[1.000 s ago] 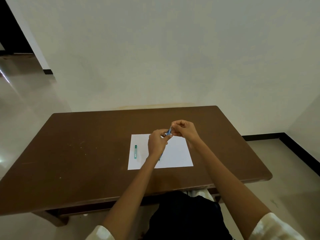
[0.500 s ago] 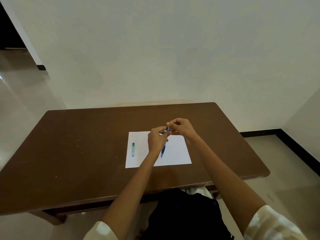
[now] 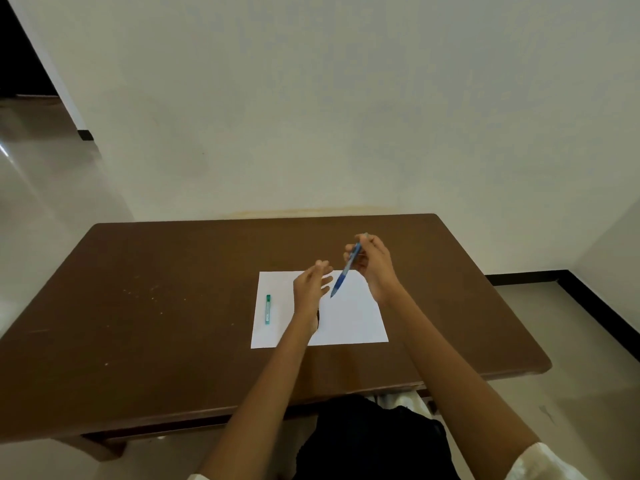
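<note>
Both hands met on the blue pen (image 3: 344, 273) half a second ago; now the left hand (image 3: 309, 289) has come off it. One green tube (image 3: 267, 309) lies untouched on the left part of the one white sheet (image 3: 349, 323). Over the sheet's middle the left hand hovers, fingers loosely spread, holding nothing. The one pen hangs tip-down above the sheet's far edge, pinched near its top by the right hand (image 3: 375, 268). The pen looks readied; the sheet is blank, so writing seems left.
</note>
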Motion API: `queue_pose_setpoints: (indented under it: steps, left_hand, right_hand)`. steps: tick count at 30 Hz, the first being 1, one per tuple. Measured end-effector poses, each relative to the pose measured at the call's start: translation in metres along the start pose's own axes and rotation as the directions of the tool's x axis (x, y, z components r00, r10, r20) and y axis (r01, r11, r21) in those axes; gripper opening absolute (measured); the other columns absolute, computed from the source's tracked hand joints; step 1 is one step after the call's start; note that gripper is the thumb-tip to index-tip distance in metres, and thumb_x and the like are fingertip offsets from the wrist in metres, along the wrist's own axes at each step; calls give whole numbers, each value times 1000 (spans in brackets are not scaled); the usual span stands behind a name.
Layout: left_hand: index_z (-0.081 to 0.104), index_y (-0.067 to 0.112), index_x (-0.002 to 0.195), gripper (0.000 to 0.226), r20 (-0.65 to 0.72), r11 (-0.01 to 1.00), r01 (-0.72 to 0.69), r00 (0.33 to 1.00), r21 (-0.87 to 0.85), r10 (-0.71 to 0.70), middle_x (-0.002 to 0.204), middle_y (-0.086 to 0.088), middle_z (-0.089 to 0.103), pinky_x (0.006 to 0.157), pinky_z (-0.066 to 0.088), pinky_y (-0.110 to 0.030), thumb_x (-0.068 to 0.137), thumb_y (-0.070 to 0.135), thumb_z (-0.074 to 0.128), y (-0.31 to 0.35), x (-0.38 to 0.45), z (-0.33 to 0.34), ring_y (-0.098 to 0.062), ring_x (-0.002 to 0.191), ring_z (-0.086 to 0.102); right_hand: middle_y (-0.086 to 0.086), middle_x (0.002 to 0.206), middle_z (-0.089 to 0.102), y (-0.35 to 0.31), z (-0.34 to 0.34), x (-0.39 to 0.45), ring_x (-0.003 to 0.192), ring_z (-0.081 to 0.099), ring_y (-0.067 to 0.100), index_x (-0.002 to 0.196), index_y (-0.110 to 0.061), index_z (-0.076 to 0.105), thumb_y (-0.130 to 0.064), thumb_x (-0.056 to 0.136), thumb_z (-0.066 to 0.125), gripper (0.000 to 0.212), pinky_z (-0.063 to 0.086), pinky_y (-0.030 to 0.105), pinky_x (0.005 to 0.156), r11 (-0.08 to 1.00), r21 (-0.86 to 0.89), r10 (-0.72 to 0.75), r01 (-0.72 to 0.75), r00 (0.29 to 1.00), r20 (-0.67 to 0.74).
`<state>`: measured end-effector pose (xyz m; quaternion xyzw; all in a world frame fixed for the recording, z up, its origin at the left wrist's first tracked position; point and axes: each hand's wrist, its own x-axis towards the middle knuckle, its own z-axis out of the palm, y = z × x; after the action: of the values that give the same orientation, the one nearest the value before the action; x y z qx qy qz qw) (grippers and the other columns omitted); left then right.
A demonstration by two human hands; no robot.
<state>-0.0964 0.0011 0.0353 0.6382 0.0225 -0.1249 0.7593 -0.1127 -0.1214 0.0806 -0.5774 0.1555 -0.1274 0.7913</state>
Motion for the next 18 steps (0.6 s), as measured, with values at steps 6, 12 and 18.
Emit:
queue_pose_setpoints:
  steps: [6, 12, 18]
  left_hand:
    - [46, 15, 131, 55, 208, 836, 230, 968, -498, -142, 132, -4, 53, 104, 37, -36, 97, 50, 21, -15, 1, -1, -25, 119, 53]
    - [47, 12, 131, 63, 300, 641, 336, 939, -690, -170, 133, -10, 54, 106, 35, -38, 94, 56, 20, -22, 1, 9, -30, 122, 52]
    - [45, 11, 130, 67, 355, 570, 377, 922, -730, -154, 134, -12, 52, 104, 39, -39, 92, 60, 19, -32, 5, 19, -29, 123, 50]
  right_hand:
    - [-6, 46, 38, -11, 10, 6, 37, 27, 5, 69, -17, 53, -49, 95, 35, 45, 24, 17, 34, 896, 441, 64, -50, 998, -16]
    - [-8, 39, 26, -12, 15, 15, 34, 18, 5, 53, -19, 31, -52, 92, 34, 51, 16, 19, 33, 884, 463, 56, -65, 998, 33]
    - [-8, 39, 27, 1, 7, 25, 34, 19, 5, 52, -19, 32, -49, 92, 33, 49, 18, 16, 36, 893, 431, 123, -130, 991, 44]
